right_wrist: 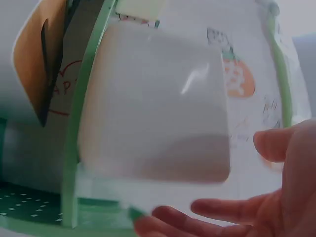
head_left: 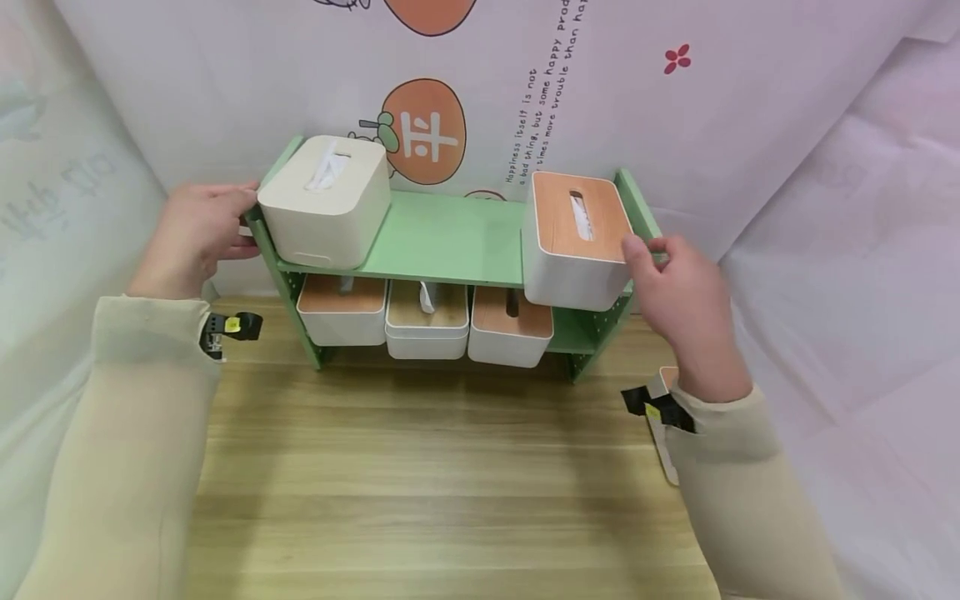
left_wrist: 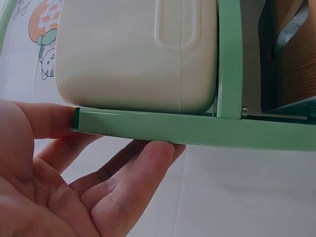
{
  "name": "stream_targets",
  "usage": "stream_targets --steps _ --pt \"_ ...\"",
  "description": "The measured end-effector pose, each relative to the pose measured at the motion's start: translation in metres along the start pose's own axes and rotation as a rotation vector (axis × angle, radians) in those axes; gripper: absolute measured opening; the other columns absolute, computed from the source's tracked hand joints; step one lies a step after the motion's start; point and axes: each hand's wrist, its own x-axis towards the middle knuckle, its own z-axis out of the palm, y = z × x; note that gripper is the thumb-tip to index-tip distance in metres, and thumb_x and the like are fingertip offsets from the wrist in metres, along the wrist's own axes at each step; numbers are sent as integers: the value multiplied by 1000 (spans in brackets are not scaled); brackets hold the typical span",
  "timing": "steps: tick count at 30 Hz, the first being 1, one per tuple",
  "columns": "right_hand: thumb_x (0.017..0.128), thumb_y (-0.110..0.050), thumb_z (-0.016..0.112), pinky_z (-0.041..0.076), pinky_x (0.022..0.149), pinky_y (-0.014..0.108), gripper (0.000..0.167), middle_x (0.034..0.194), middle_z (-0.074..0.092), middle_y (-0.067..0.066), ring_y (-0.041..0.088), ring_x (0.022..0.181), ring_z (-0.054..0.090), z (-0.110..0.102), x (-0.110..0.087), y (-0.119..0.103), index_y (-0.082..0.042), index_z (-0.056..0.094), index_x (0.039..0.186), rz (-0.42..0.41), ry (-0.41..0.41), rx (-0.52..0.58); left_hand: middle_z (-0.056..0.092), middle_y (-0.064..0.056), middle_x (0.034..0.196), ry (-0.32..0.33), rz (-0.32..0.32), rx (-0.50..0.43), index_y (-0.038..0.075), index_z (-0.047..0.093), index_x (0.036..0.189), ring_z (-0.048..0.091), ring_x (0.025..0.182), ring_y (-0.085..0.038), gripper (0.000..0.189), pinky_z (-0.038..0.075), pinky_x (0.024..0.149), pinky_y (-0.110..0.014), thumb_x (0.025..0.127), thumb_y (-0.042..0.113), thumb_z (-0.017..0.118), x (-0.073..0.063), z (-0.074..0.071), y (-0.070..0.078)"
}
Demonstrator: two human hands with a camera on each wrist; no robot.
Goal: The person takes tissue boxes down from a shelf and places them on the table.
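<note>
A green two-tier rack stands against the back sheet. My left hand is at its left side panel, fingertips touching the panel's end and outer face. Beside that panel, on the top board, sits a cream tissue box with a tissue showing in its slot. At the right end of the top board is a white tissue box with a wood-look lid. My right hand is beside this box, thumb and fingers spread apart in the right wrist view, with fingertips close to the rack's right panel.
On the lower tier stand three tissue boxes: one at left, one in the middle and one at right. Another white box lies partly hidden behind the right sleeve. White printed sheets enclose the wood-grain table.
</note>
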Motion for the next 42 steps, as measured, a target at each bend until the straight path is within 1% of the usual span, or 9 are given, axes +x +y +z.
stream_targets --steps 4,8,10,13,19,22,28,34,42 --pt "95 -72 36 59 78 43 90 126 56 33 30 89 70 -1 12 20 2 36 147 149 -222 379 34 0 157 5 3 -20 17 43 151 67 80 -9 51 59 72 -26 105 39 45 0 0 -2" --pt "96 -67 43 54 85 55 90 148 29 38 42 95 68 5 22 33 -14 8 160 265 -428 813 36 2 156 7 -3 -40 16 45 150 68 81 -12 51 59 74 -27 105 39 46 0 0 -1" --pt "96 -65 47 50 89 59 88 152 21 36 49 102 63 8 25 35 -23 3 161 309 -479 956 37 2 156 11 -6 -39 17 46 150 68 82 -12 50 59 74 -28 105 39 46 0 0 -1" --pt "97 -60 51 47 92 60 83 151 21 33 53 107 59 10 29 35 -28 6 160 339 -499 1052 36 1 157 13 -7 -26 19 46 149 66 84 -13 50 58 75 -27 105 41 46 0 -1 -1" --pt "101 -50 50 49 92 58 74 145 23 30 51 104 61 6 25 34 -27 9 158 342 -541 1081 34 3 158 4 -8 -27 19 44 150 66 84 -12 50 58 74 -26 105 39 46 0 -2 1" --pt "102 -47 49 50 91 58 70 138 34 27 48 103 62 1 21 37 -22 11 155 338 -575 1072 33 1 158 2 -12 -36 19 43 150 67 81 -12 49 59 74 -27 105 38 47 0 -2 0" --pt "101 -56 45 38 104 60 85 125 58 21 40 113 60 -8 28 42 -13 1 159 371 -656 1038 32 -3 159 1 -13 -27 20 43 151 67 82 -12 50 59 74 -27 105 39 47 0 -2 -1" --pt "101 -50 52 45 101 53 85 119 66 17 31 112 63 -10 43 40 -8 7 159 403 -691 1021 32 4 158 -8 -6 -18 19 43 151 67 85 -14 51 58 76 -27 105 41 45 -1 -4 1" --pt "102 -47 50 45 100 55 77 120 66 19 35 113 62 -13 44 42 -4 14 155 466 -720 1000 31 3 159 -11 -14 -18 19 43 151 67 87 -14 50 58 78 -28 105 40 46 -2 -3 0"
